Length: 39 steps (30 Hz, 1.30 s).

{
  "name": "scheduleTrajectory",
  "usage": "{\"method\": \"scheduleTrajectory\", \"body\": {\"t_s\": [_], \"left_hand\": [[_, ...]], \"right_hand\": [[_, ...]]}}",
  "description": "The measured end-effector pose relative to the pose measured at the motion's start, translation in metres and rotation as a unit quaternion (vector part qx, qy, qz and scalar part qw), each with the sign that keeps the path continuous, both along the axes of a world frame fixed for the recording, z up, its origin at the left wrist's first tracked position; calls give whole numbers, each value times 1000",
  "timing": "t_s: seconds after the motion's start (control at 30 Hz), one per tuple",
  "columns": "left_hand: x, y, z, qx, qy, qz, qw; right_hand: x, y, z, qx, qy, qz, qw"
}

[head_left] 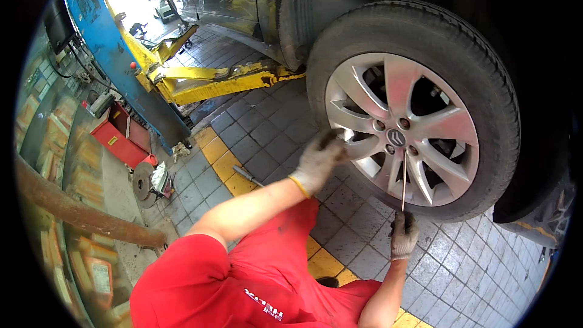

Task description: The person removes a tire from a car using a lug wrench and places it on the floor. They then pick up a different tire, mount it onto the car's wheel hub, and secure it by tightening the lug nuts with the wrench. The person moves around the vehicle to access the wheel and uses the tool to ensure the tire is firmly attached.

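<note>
Tiled garage floor (pixel 261 140), car on a yellow lift (pixel 212 82). My left hand (pixel 319 161) lay closed against the wheel (pixel 413 109) at right of centre. My right hand (pixel 402 235) gripped a thin rod (pixel 404 182). The wheel looked heavy and stiff, best held by the tyre (pixel 480 67).

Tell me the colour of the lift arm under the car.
Yellow; the lift arm shows best in the head view.
</note>
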<state>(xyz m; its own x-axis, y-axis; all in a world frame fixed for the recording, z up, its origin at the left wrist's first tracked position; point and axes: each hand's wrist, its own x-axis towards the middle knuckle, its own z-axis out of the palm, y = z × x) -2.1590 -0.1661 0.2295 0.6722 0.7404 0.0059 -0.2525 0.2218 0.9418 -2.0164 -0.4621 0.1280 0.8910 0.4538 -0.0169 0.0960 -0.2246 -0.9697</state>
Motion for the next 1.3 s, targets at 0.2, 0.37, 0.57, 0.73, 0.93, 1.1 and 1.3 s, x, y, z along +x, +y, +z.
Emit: {"method": "scheduleTrajectory", "body": {"t_s": [0.2, 0.37, 0.57, 0.73, 0.93, 1.1, 1.3], "left_hand": [[-92, 232, -2, 457, 276, 286, 795], [-96, 343, 33, 587, 494, 231, 598], [-75, 415, 16, 659, 533, 196, 492], [-75, 431, 17, 638, 545, 169, 518], [-74, 411, 40, 606, 494, 145, 606], [-90, 339, 38, 642, 297, 177, 685], [-34, 175, 31, 678, 118, 15, 726]], "right_hand": [[-27, 14, 25, -12, -5, -4, 1000], [-42, 13, 30, -70, -97, -10, 993], [-77, 18, 47, -131, -130, -27, 982], [-103, 31, 66, -168, -134, -48, 975], [-117, 26, 70, -201, -117, -71, 970], [-131, 54, 75, -204, -25, -63, 977], [-134, 65, 56, -196, 15, -70, 978]]}}
